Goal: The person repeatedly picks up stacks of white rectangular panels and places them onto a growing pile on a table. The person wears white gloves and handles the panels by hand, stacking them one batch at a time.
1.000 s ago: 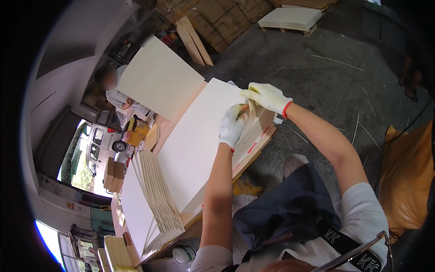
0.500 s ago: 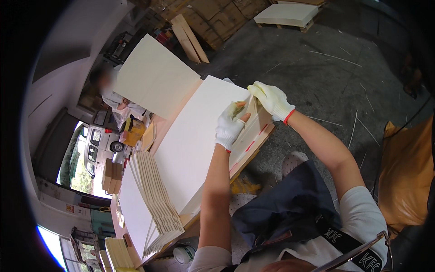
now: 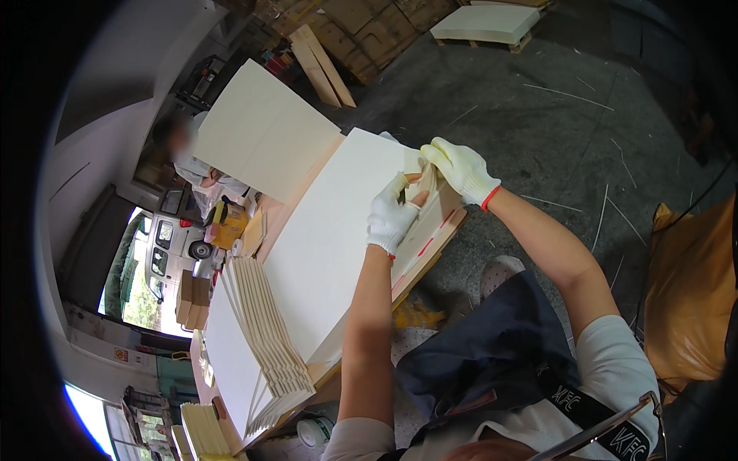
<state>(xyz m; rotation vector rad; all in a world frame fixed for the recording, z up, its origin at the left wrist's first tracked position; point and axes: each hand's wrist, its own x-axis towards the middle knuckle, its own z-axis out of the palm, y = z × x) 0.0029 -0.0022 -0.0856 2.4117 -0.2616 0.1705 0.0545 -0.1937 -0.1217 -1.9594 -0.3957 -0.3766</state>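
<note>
A broad stack of white sheets (image 3: 327, 230) lies on the table in front of me. My right hand (image 3: 461, 170), in a white glove with a red cuff edge, is closed over the far right corner of the stack. My left hand (image 3: 392, 217), gloved too but with bare thumb and fingertips, is closed on the sheet edges just beside it. Between the hands the sheet edges are bent up and slightly parted. Part of the gripped edge is hidden by my fingers. Red marks show along the stack's near side.
A fanned pile of white sheets (image 3: 269, 330) lies at the table's left. Beyond stands a large pale board (image 3: 265, 127), with a person (image 3: 204, 173) behind it. An orange-brown covered bulk (image 3: 692, 292) is at right. A pallet of sheets (image 3: 488, 27) sits far back.
My left hand has shifted slightly toward the right hand, its fingertips further onto the sheet edges. The right hand stays at the corner.
</note>
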